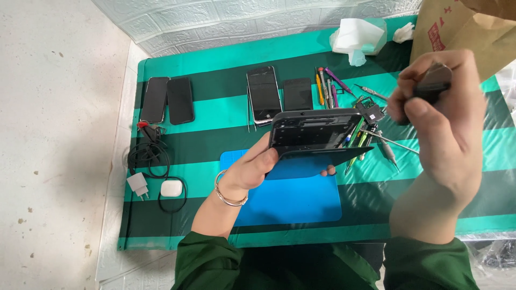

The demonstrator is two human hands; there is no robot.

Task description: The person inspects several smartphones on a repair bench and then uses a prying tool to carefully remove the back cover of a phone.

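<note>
Green striped cloth [215, 113] over tabletop, white embossed wall behind. Left hand [252, 169] grips opened phone [314, 131] above blue mat [290, 198]. Right hand [449, 115] raised beside it, clenched on small dark part [431, 86].

Left hand [252, 166]: being held palm-down at centre, fingers being curled in a grip, thumb being pressed on top.
Left wrist: being bent slightly, forearm being extended forward from a green sleeve.
Right hand [443, 115]: being raised higher, fingers being closed in a pinch, back being turned toward the camera.
</note>
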